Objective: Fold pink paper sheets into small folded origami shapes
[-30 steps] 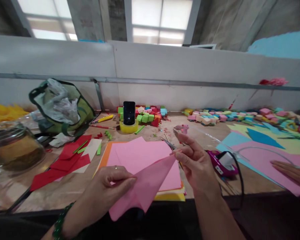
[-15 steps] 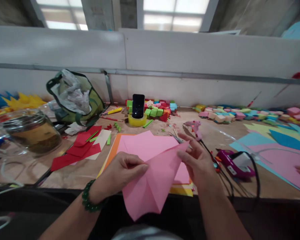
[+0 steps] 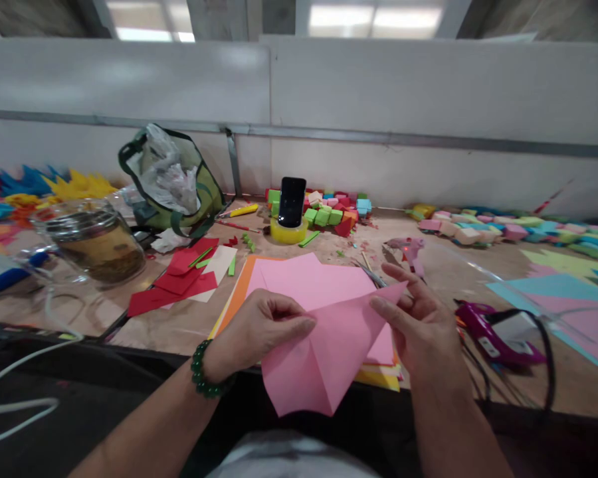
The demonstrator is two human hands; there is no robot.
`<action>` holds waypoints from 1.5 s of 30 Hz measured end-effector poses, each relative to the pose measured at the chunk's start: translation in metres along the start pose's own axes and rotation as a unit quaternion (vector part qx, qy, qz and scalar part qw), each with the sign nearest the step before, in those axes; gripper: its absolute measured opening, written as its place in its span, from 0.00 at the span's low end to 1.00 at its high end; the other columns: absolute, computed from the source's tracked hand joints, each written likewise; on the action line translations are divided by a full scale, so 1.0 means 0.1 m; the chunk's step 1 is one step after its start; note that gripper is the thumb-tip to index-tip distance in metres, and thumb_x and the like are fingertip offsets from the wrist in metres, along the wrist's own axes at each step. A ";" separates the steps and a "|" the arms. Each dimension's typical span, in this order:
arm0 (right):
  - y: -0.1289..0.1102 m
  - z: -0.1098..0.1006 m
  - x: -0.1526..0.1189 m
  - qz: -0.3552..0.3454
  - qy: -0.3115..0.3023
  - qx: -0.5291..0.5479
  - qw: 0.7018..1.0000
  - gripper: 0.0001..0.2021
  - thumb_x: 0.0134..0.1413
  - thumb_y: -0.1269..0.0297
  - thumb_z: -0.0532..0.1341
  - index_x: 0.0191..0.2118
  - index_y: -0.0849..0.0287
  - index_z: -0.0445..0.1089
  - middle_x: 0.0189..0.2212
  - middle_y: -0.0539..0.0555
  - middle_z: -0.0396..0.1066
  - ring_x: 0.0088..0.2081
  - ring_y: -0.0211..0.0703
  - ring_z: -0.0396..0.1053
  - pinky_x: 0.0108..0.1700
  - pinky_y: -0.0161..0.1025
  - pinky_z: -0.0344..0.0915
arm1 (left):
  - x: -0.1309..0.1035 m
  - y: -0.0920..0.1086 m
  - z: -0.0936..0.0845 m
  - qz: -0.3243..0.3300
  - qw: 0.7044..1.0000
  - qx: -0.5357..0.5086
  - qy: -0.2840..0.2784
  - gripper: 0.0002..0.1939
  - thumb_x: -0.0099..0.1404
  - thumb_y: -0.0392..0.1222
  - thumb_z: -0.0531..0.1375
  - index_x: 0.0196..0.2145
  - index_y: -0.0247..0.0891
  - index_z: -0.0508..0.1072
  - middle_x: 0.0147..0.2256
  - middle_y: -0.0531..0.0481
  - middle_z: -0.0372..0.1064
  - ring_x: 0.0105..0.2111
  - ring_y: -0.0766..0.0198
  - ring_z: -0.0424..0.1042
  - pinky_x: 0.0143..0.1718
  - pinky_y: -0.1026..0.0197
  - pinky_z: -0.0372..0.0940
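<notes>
Where uppermost, pink paper [image 3: 347, 342] between fingers [image 3: 299, 325].

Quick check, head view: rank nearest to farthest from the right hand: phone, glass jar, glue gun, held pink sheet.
From the right hand:
1. Held pink sheet: in its grasp.
2. Glue gun: just beyond the hand.
3. Phone: farther back, to the left.
4. Glass jar: far left.

Windows [image 3: 349, 18] glare at top while lower corners stay dim.
</notes>
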State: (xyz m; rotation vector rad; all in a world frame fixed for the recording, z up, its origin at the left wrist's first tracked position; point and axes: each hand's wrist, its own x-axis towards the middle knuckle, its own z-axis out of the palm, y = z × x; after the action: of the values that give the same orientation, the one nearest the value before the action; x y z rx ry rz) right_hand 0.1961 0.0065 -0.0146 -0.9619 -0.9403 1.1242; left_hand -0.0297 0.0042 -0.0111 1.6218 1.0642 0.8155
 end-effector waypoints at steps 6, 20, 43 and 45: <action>0.01 0.01 -0.02 -0.007 0.002 0.003 1.000 0.27 0.36 0.69 0.73 0.47 0.52 0.70 0.22 0.47 0.74 0.25 0.39 0.72 0.31 0.36 0.70 | -0.03 0.02 0.00 0.002 1.000 0.027 0.004 0.16 0.60 0.48 0.60 0.25 0.31 0.75 0.21 0.52 0.67 0.22 0.71 0.59 0.21 0.70 0.52; -0.11 -0.03 -0.06 -0.055 0.035 0.006 0.998 0.27 0.36 0.70 0.73 0.47 0.52 0.70 0.23 0.44 0.75 0.28 0.35 0.72 0.34 0.31 0.68 | -0.17 0.09 0.04 0.086 0.989 0.108 0.056 0.11 0.60 0.43 0.60 0.25 0.36 0.78 0.23 0.50 0.73 0.24 0.68 0.67 0.23 0.70 0.60; -0.09 -0.02 -0.04 -0.047 0.034 0.078 0.995 0.24 0.36 0.72 0.71 0.45 0.56 0.71 0.21 0.44 0.74 0.25 0.32 0.71 0.31 0.28 0.66 | -0.21 0.14 -0.02 0.075 0.980 0.180 0.026 0.15 0.61 0.45 0.57 0.23 0.35 0.76 0.21 0.50 0.71 0.23 0.68 0.66 0.23 0.69 0.58; -0.05 -0.07 0.02 -0.057 0.036 0.090 0.994 0.23 0.38 0.72 0.70 0.46 0.55 0.70 0.23 0.44 0.74 0.26 0.32 0.72 0.32 0.29 0.67 | -0.20 0.14 -0.01 0.081 0.981 0.175 0.022 0.14 0.61 0.44 0.57 0.24 0.35 0.76 0.22 0.50 0.71 0.23 0.68 0.66 0.23 0.70 0.58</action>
State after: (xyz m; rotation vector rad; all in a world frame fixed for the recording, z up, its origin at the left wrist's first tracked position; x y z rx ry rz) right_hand 0.2041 0.0067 -0.0115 -0.7881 -0.8111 1.0516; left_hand -0.0348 -0.0158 0.0024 2.0159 1.1669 0.8035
